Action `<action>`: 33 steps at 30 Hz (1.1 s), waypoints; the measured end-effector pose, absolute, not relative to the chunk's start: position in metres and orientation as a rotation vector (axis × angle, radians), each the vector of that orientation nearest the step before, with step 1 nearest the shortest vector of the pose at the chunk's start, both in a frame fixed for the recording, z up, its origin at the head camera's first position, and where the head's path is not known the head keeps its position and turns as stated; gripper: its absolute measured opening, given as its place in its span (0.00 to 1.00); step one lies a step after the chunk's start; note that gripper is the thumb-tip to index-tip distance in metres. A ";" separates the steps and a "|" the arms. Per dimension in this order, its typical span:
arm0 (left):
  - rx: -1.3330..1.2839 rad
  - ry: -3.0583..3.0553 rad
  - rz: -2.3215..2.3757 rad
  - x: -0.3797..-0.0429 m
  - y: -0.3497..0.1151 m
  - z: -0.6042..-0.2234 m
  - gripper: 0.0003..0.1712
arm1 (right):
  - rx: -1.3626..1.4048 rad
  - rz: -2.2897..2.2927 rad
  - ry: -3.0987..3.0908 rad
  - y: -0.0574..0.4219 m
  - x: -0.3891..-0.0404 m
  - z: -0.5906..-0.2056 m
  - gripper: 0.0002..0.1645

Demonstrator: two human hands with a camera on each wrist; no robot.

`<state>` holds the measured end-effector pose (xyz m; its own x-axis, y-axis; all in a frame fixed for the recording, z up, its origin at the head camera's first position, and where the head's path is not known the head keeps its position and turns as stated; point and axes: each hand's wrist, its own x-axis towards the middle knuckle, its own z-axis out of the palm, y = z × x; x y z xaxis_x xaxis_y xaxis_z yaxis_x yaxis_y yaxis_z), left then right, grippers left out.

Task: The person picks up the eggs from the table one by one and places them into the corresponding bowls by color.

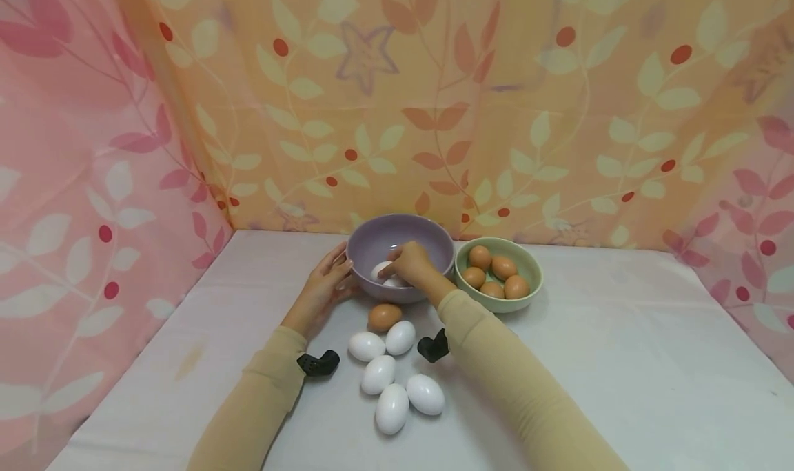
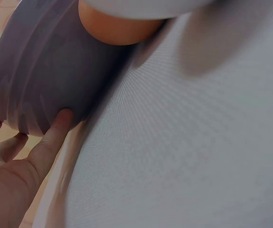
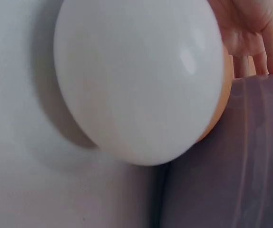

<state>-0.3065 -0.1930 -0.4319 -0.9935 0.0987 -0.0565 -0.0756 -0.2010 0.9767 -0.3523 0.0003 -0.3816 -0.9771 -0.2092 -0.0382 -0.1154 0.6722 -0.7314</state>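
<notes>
My left hand (image 1: 322,283) rests against the left side of a purple bowl (image 1: 403,226), its fingers spread along the outer wall. In the left wrist view its fingertips touch the bowl (image 2: 46,71). My right hand (image 1: 414,264) reaches over the front rim into the bowl, fingers bent down at a white egg (image 1: 395,283). Another white egg (image 1: 380,269) lies beside it, partly covered by the fingers. Just in front of the bowl is a brown egg (image 1: 384,317). A white egg (image 3: 136,80) fills much of the right wrist view.
To the right, a pale green bowl (image 1: 501,307) holds several brown eggs (image 1: 504,268). Several white eggs (image 1: 378,375) lie on the white cloth (image 1: 620,361) between the forearms. Black wrist devices (image 1: 319,364) stick out from both sleeves. A patterned curtain (image 1: 384,140) hangs behind.
</notes>
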 end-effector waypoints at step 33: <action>0.025 1.916 2.365 -0.308 -0.194 -0.434 0.34 | -0.424 -1.690 2.202 0.094 -0.224 -0.385 0.28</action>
<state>-0.3077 -0.1936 -0.4344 -0.9951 0.0862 -0.0490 -0.0658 -0.2043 0.9767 -0.2235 0.0936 -0.3852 -0.9005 -0.4274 -0.0800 -0.0334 0.2514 -0.9673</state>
